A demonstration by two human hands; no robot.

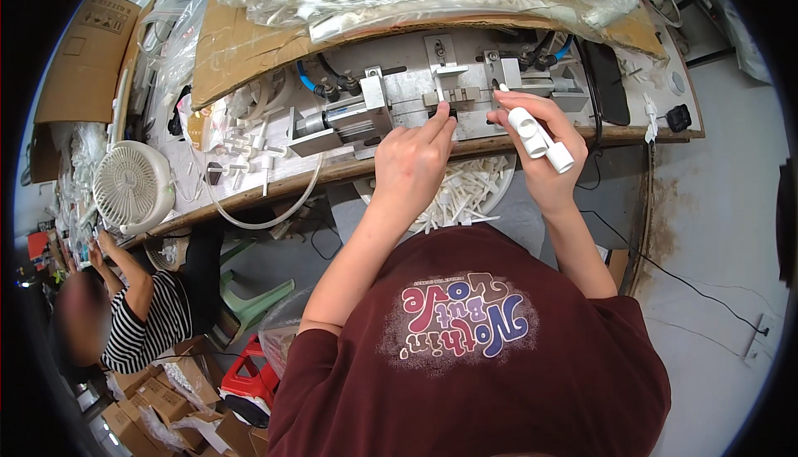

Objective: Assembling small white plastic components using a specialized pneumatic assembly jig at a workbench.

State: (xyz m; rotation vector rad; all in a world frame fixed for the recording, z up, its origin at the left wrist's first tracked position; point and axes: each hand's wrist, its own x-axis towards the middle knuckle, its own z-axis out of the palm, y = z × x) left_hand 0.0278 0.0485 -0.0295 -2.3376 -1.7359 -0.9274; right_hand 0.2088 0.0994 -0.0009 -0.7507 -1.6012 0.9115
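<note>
My left hand [411, 162] reaches to the middle of a metal clamping fixture [407, 114] on the bench. Its index fingertip meets a small white piece [440, 90] in the fixture; the thumb is hidden, and what the fingers pinch cannot be made out. My right hand [555, 154] is closed around several white plastic tube pieces [540, 141] with round open ends. Its thumb and index finger point at the fixture's right side, by a thin white tip [504, 88]. Below both hands, a round tub [505, 187] holds many white stemmed plastic parts [461, 187].
Behind the fixture, cardboard [249, 62] bears a plastic bag [349, 12] of white parts. Loose white parts [249, 154], a looped clear hose [266, 226] and a white fan [131, 183] are on the left. A co-worker in a striped shirt [154, 324] sits at the far left.
</note>
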